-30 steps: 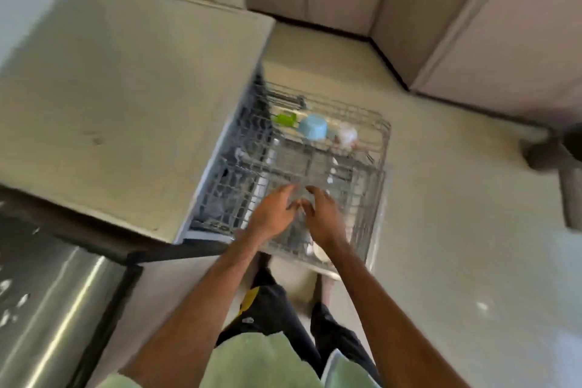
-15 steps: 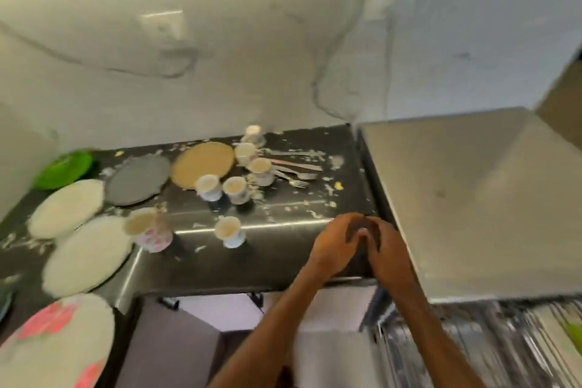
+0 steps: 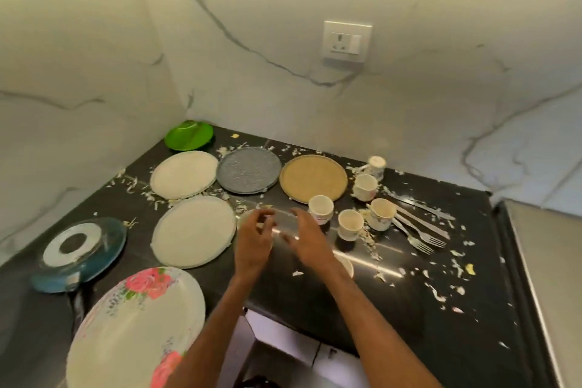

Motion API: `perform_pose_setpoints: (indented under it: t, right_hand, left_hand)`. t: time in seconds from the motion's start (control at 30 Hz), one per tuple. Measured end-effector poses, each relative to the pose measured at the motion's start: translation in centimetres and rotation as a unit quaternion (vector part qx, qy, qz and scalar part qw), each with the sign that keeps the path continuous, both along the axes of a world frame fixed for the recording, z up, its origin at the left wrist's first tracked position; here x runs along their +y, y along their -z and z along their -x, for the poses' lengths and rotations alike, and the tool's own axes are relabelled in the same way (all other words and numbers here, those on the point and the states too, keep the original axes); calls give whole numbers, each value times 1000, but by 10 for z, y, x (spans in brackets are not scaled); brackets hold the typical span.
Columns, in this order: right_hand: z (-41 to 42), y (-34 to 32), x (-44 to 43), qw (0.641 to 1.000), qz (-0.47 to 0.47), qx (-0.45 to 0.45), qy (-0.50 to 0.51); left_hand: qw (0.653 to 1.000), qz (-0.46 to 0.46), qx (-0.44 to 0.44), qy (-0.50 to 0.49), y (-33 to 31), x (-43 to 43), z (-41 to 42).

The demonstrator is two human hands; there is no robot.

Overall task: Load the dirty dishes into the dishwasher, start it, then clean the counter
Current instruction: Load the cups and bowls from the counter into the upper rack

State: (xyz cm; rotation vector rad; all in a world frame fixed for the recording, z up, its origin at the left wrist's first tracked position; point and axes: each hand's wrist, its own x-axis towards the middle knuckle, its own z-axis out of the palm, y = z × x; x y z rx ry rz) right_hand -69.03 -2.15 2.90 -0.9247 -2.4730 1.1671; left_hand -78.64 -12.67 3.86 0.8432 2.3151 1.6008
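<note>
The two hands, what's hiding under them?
A round cream rim peeks out under the left hand, and a second cream rim by the wrist of the right hand. The hands cover the rest.

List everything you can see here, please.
counter: one, black, across the frame
green dish: one, green, back corner
cream plates: two, cream, left of middle
grey plate: one, grey, back row
tan plate: one, tan, beside the grey
blue glass plate: one, blue, far left
floral plate: one, white with pink, near left
cups: five plainly seen, cream, right of tan plate
cutlery: several, silver, right of cups
food scraps: many, pale, scattered
wall socket: one, white, back wall
left hand: one, over mid-counter, grip blurred
right hand: one, beside it, grip blurred
</note>
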Motion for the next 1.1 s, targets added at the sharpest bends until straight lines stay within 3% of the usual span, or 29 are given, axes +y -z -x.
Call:
perform_pose_setpoints:
  t: [0.13, 0.3, 0.47, 0.57, 0.7, 0.87, 1.1]
  right_hand:
    - [47, 11, -9, 993, 17, -67, -97]
    - [76, 25, -11, 981, -62, -100, -154]
    - [76, 20, -6, 981, -81, -60, -168]
    - [64, 19, -10, 989, -69, 25, -126]
    - [43, 16, -19, 985, 23, 170, 15]
    - [9, 3, -24, 939, 110, 284, 160]
    - [-93, -19, -19, 891, 180, 360, 208]
  left_hand:
    - [979, 19, -137, -149, 18, -29, 35]
    - [957, 80, -246, -133, 35, -40, 38]
    - [928, 135, -327, -115, 44, -42, 30]
    - [898, 103, -422, -70, 40, -36, 23]
    - [843, -34, -536, 32, 33, -20, 19]
    - [816, -130, -547, 132, 3, 12, -1]
    - [769, -152, -547, 295, -21, 71, -65]
